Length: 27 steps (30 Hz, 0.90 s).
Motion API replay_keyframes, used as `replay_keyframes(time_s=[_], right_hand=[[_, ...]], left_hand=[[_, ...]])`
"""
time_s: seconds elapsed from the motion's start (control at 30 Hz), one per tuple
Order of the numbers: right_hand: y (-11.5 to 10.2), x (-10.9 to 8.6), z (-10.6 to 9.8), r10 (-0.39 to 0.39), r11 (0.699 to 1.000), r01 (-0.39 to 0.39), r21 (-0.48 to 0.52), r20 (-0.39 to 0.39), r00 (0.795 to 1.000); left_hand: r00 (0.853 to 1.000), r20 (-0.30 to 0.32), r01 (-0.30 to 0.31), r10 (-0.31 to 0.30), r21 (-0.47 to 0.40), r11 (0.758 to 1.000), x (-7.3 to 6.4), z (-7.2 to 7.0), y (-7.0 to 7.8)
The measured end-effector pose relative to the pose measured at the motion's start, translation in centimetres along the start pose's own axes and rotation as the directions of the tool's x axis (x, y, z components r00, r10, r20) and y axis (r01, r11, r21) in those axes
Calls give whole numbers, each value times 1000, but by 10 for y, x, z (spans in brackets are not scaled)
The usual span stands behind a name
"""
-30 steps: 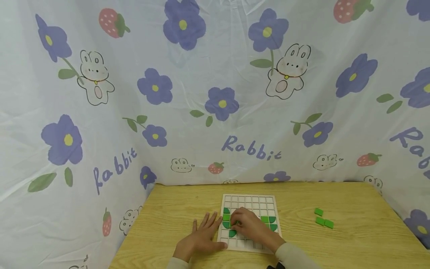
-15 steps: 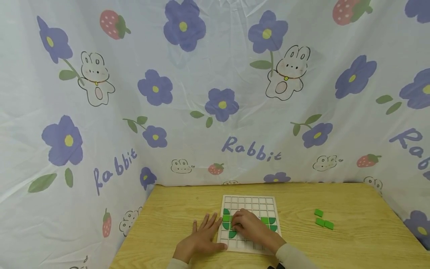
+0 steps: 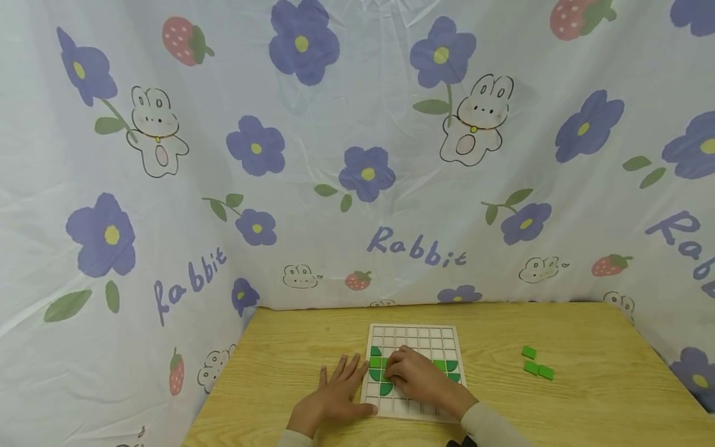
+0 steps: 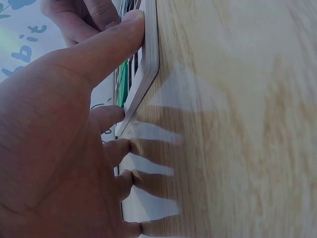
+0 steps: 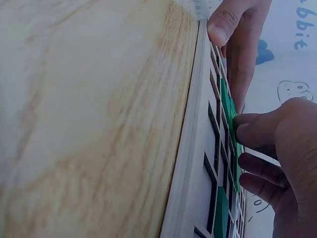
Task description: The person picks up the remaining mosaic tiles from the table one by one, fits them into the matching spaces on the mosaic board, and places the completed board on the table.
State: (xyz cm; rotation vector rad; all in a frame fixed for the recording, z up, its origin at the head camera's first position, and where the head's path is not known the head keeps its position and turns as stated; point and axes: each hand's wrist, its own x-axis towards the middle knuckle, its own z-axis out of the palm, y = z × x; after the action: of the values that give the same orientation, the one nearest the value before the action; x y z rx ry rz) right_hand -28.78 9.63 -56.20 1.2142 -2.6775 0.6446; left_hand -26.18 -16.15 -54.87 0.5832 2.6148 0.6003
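Observation:
A white square grid board [image 3: 413,333] lies on the table, holding dark green quarter-round tiles [image 3: 386,389] and light green square tiles [image 3: 376,362] in its cells. My left hand [image 3: 337,394] rests flat with fingers spread along the board's left side; its thumb [image 4: 116,42] lies on the near edge of the board. Over the middle of the board is my right hand [image 3: 419,375], fingers bent. Its thumb and index finger pinch at a green tile [image 5: 233,116] in the left part of the grid, and they partly hide it.
To the right of the board, 3 loose light green square tiles [image 3: 539,370] lie on the wooden table [image 3: 491,397]. A white curtain [image 3: 324,230] printed with flowers and rabbits hangs behind the table and along its sides.
My right fingers have shifted slightly over the left part of the grid, staying at the green tiles. The left hand and the loose tiles have not moved.

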Motion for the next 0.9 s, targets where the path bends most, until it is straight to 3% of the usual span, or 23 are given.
replay_keyframes(time_s=[0.37, 0.9], right_hand=[[3, -3, 3, 5, 1000, -5, -14, -27, 1000], [8, -24, -16, 74, 989, -60, 133, -105, 992]], left_hand=[[1000, -8, 0, 0, 4, 1000, 2, 2, -1], [1000, -18, 4, -4, 5, 1000, 0, 0, 1]])
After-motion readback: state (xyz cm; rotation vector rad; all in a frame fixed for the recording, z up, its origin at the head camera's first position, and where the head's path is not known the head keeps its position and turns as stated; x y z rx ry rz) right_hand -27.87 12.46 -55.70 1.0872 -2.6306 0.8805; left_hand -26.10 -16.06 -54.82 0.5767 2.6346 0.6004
